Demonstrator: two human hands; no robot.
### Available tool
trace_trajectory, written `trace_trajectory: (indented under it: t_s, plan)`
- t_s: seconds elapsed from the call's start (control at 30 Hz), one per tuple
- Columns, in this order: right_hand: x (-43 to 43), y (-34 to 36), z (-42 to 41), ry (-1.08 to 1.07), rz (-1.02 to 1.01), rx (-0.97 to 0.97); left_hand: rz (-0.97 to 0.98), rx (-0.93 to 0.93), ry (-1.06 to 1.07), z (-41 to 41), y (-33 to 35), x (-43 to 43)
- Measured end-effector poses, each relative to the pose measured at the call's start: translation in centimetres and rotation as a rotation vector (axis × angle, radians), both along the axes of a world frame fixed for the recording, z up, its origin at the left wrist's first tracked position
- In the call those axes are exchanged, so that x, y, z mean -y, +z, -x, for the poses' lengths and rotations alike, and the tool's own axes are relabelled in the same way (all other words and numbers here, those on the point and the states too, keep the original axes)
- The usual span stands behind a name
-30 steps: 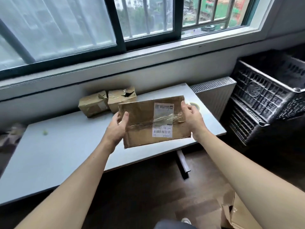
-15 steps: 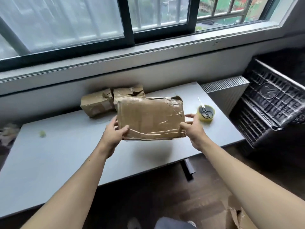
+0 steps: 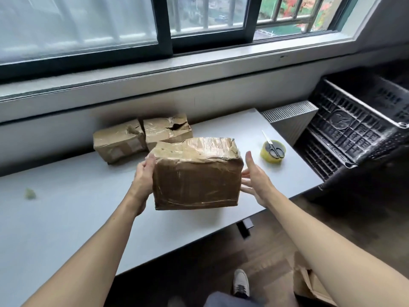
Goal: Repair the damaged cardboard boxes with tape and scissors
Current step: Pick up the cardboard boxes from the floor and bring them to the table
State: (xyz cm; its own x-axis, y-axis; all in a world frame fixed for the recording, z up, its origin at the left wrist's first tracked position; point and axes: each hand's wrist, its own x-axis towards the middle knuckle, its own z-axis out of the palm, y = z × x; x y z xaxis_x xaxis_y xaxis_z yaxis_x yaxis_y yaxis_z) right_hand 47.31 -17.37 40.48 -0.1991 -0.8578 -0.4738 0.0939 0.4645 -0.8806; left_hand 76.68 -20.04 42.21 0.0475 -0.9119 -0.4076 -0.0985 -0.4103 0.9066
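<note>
Holding taped box: left hand grips edge | right hand open, fingertips touching | no readable label

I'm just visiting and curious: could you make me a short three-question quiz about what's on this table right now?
1. True or false: the scissors lie on the tape roll.
2. How many boxes sit against the wall behind the held box?
3. Which hand has straight fingers beside the box: A left, B right?

Key: 1 true; 2 two, the left box and the torn box; 3 B.
</note>
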Motion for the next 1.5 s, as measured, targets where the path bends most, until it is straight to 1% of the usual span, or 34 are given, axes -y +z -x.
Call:
trace_trajectory:
  t_s: [0.1, 0.2, 0.3, 0.4, 0.53, 0.63, 0.73, 0.9, 1.0, 1.07, 1.17, 1.23, 1.3, 1.37, 1.43, 1.5]
  plan:
    - [1.1, -0.5, 0.8, 0.028, -0.05, -0.074, -0.012, 0.041, -0.029, 0.3, 0.0, 0.3]
    - [2.2, -0.8, 1.2, 0.046, -0.113, -0.112, -0.035, 0.136, 0.046, -0.3, -1.2, 0.8]
    - [3.3, -1.2, 1.1, 0.135, -0.113, -0.114, -0.098, 0.18, 0.121, -0.6, -1.9, 1.0]
    - [4.1, -1.7, 1.1, 0.17, -0.123, -0.113, -0.108, 0.225, 0.145, -0.1, -1.8, 0.9]
    - [4.1, -1.9, 1.3, 0.149, -0.106, -0.155, -0.09, 0.329, 0.12, 0.2, -2.3, 1.0]
    - [4.0, -2.1, 1.6, 0.143, -0.08, -0.227, -0.029, 0.46, 0.073, 0.9, -2.6, 1.3]
    - [3.8, -1.9, 2.3, 0.18, -0.069, -0.195, 0.019, 0.63, -0.006, 1.4, -2.8, 1.6]
    - [3.1, -1.6, 3.1, 0.258, -0.041, -0.148, 0.035, 0.717, -0.051, 1.5, -3.2, 2.3]
    - [3.0, -1.5, 3.1, 0.262, -0.049, -0.13, 0.05, 0.823, -0.1, 1.5, -3.6, 2.8]
    - [3.0, -1.4, 3.0, 0.264, -0.065, -0.12, 0.041, 0.929, -0.133, 1.7, -3.6, 3.0]
    - [3.1, -1.7, 2.8, 0.221, -0.089, -0.157, 0.034, 1.131, -0.158, 2.9, -3.2, 3.0]
    - [3.1, -1.8, 2.6, 0.204, -0.089, -0.155, 0.075, 1.205, -0.171, 4.6, -2.2, 2.8]
    - [3.1, -1.6, 2.3, 0.214, -0.082, -0.115, 0.145, 1.204, -0.284, 6.5, -1.4, 2.8]
    - [3.0, -1.3, 2.1, 0.24, -0.092, -0.092, 0.177, 1.118, -0.519, 8.7, -0.6, 2.6]
    - [3.0, -1.2, 1.8, 0.265, -0.107, -0.101, 0.126, 0.985, -0.672, 10.9, 0.2, 1.8]
    - [3.1, -1.3, 1.3, 0.266, -0.133, -0.116, 0.087, 0.95, -0.747, 12.6, 0.7, 1.0]
